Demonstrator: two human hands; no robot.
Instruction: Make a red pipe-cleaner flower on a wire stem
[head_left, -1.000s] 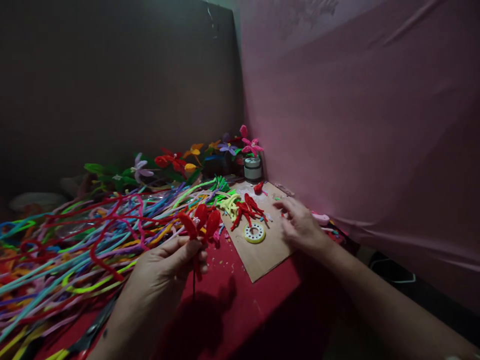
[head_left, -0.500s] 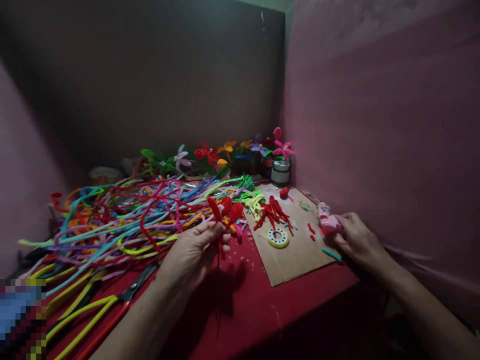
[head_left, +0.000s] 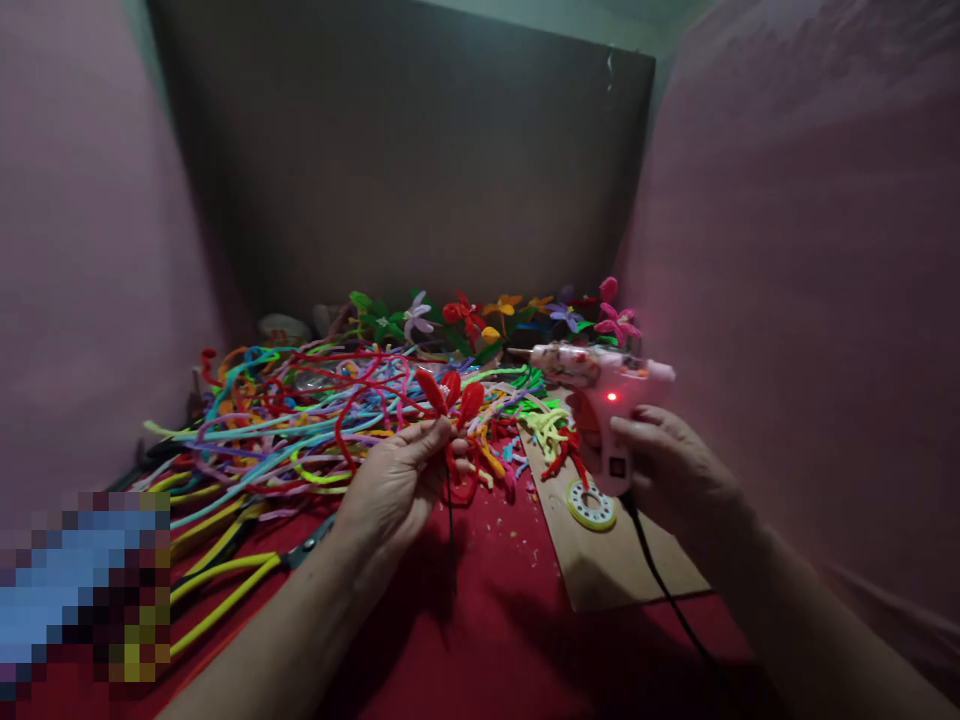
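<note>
Between the thumb and fingers of my left hand is a red pipe-cleaner flower with a thin dark stem pointing down. My right hand is closed around the handle of a pink glue gun, raised over the board. Its red light glows, its nozzle points left toward the flower without touching it, and a black cord hangs below. A yellow-rimmed white ring-shaped spool lies on the brown board under the gun. Pale yellow pipe-cleaner pieces and red ones sit beside it, partly hidden.
A tangle of coloured pipe cleaners covers the table's left side. Yellow-handled pliers lie near my left forearm. Finished flowers stand along the back. A pink wall rises at the right. The red tablecloth carries small scraps.
My right hand has lifted the glue gun from the board's right edge and brought it up and left. The left hand still holds the red flower. The camera view has shifted left.
</note>
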